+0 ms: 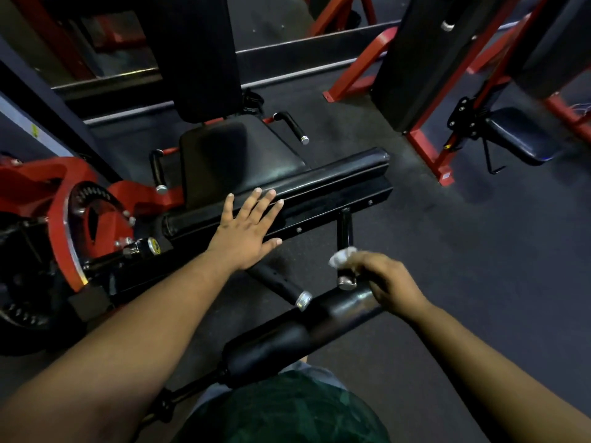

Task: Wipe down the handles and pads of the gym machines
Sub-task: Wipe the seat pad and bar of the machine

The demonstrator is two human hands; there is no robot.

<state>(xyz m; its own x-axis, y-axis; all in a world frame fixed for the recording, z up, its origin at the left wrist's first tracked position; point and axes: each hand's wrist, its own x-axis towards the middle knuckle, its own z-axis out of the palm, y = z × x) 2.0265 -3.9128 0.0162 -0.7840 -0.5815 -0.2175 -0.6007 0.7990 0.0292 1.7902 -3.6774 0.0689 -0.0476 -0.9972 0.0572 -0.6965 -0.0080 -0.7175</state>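
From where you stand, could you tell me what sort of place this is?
Most likely a gym: a black padded seat on a red-framed machine, roller pads, and dark rubber flooring.

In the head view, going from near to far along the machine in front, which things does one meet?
Near black roller pad → right hand gripping white cloth → left hand flat on far black roller pad → black seat cushion → upright black backrest.
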